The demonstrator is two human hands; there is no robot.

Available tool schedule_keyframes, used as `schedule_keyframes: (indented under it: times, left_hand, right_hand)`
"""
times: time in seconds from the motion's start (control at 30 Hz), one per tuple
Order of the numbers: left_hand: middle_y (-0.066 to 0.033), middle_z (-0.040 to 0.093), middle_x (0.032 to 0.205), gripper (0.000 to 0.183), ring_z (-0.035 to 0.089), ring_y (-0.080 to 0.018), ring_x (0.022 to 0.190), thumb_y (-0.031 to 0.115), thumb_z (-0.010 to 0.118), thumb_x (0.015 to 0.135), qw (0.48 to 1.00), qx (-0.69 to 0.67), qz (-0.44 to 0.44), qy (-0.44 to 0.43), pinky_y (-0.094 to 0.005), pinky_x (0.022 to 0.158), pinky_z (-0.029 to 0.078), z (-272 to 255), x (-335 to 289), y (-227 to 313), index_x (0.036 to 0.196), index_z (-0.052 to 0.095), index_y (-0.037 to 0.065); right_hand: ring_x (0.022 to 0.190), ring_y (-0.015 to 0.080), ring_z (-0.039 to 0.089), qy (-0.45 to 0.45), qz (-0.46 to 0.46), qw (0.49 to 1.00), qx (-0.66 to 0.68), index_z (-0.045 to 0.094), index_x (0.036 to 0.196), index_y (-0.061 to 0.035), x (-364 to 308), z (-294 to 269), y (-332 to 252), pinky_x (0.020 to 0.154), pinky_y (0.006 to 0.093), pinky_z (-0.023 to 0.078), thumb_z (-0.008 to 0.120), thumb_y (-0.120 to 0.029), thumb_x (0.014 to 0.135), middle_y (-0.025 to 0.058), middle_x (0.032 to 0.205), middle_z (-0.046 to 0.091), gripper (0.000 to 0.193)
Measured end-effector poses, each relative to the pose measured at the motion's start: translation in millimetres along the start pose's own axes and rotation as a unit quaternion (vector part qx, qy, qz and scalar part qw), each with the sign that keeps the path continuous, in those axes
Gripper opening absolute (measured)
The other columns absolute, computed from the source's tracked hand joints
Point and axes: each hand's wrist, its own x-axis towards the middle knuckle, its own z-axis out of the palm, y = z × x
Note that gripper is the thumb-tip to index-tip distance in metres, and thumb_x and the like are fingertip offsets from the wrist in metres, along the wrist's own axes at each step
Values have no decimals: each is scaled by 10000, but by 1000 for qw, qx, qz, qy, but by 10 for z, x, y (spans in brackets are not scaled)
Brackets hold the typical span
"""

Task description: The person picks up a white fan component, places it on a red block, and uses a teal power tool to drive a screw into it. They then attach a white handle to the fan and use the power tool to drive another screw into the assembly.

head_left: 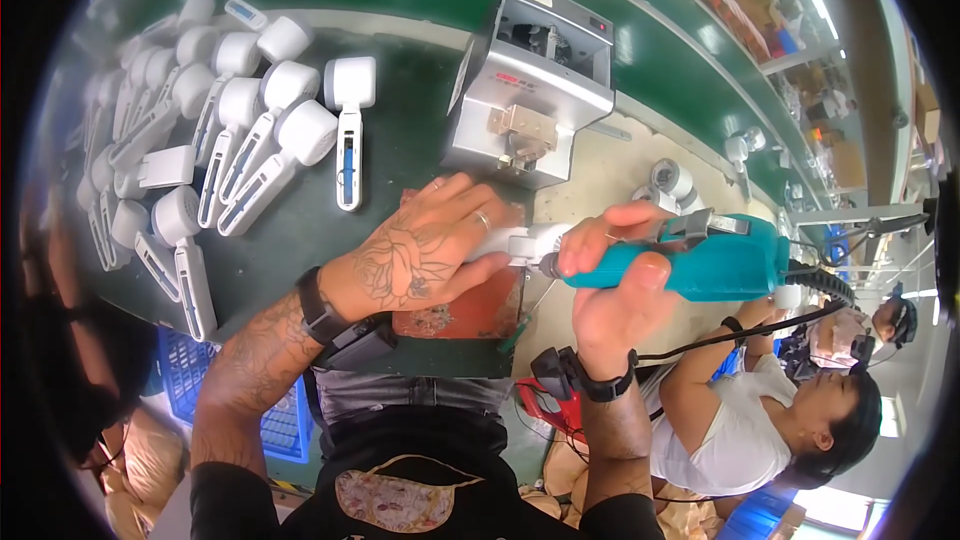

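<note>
My left hand (425,245) is curled over a white plastic part (525,244), pressing it down on a reddish-brown work pad (465,310). Most of that part is hidden under the fingers. In my right hand (615,290) lies a teal electric screwdriver (725,265), tilted nearly level, with its nose pointing left at the white part. Whether the bit touches a screw cannot be made out. A white handheld device (350,130) with a round head and slotted handle lies beyond my left hand.
Many similar white devices (240,110) crowd the table's left side. A silver machine (535,80) stands ahead. More white round parts (672,180) sit to the right. A black cable trails from the screwdriver. A co-worker (740,420) sits at the right; a blue crate (285,425) stands below.
</note>
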Motion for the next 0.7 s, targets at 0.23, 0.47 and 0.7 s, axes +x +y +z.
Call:
schedule_keyframes:
  times: [0.23, 0.47, 0.7]
  left_hand:
    - [-129, 578, 1111, 434, 541, -328, 1018, 169, 689, 874, 1000, -5, -3, -1, -438, 871, 457, -73, -30, 40, 1276, 585, 42]
    - [-109, 586, 1117, 438, 542, -324, 1005, 149, 725, 842, 999, 17, -31, -5, -453, 860, 450, -89, 26, 136, 1254, 613, 50]
    - [-94, 599, 1199, 395, 548, -318, 1037, 162, 727, 847, 1000, 18, -15, 5, -440, 894, 451, -48, 82, 211, 1216, 630, 59]
  right_hand:
    - [629, 212, 591, -11, 24, 1000, -6, 544, 1034, -2, -15, 26, 45, 601, 330, 505, 662, -556, 935, 97, 719, 595, 576]
    - [742, 200, 581, -87, 18, 995, 46, 519, 1055, 9, -85, -52, 272, 686, 333, 489, 615, -283, 1014, 98, 822, 576, 310]
    - [760, 210, 586, -53, 21, 998, 38, 525, 1108, 7, -119, -91, 214, 707, 350, 496, 607, -303, 1021, 86, 827, 572, 332]
